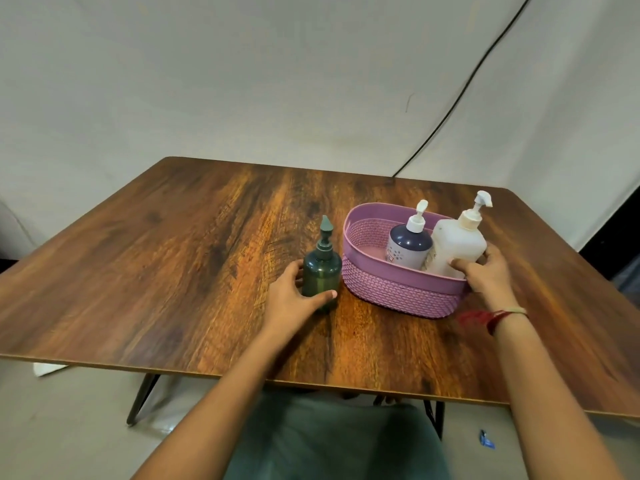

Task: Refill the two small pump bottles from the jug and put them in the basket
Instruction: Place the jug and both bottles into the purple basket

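No readable text; label [396, 255] on navy pump bottle [412, 242] too blurred.

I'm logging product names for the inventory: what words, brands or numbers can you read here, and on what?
No text is legible.
dark blue bottle: pale label with dots, too blurred to read.
white bottle: faint marks low on its side, unreadable.
green bottle: no label visible.
blue scrap on the floor: too small to read.
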